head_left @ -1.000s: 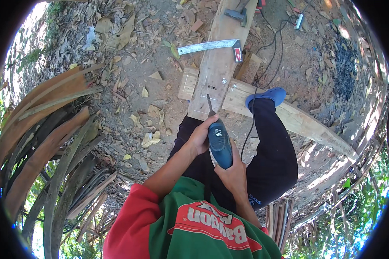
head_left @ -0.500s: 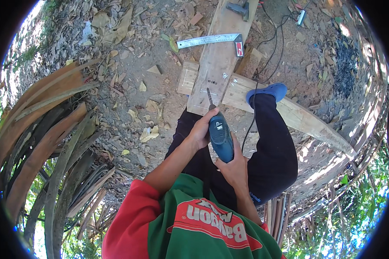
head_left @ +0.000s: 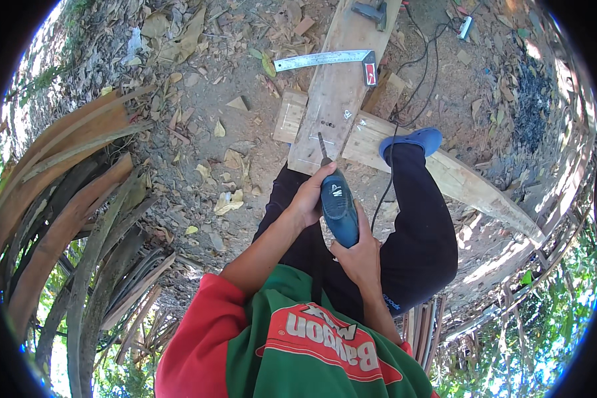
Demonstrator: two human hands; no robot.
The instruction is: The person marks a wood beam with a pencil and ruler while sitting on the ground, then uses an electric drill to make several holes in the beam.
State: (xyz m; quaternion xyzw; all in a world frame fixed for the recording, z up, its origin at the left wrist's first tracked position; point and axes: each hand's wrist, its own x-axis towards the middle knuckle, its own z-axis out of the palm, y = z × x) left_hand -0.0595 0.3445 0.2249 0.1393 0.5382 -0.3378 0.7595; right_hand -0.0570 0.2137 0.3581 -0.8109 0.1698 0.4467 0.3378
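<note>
A blue power drill (head_left: 339, 207) is held between both my hands, its bit pointing away from me. My left hand (head_left: 310, 200) wraps the front of the body near the chuck. Round the rear grip closes my right hand (head_left: 359, 255). The drill bit (head_left: 322, 145) reaches over the near end of a wooden plank (head_left: 331, 99); I cannot tell whether its tip touches the wood. Just beyond the tip are several small dark holes in a row, with pencil lines around them. Under this plank, a second board (head_left: 458, 174) lies crosswise.
A try square (head_left: 331, 60) lies across the plank, with a hammer (head_left: 371, 13) farther up. A black cord (head_left: 404, 123) runs along the right side, past my foot in a blue clog (head_left: 412, 140). Bark and wood slabs (head_left: 79, 225) are piled at the left. Dry leaves cover the ground.
The plank and the tools on it appear shifted very slightly in the picture. Both hands keep the same hold on the drill.
</note>
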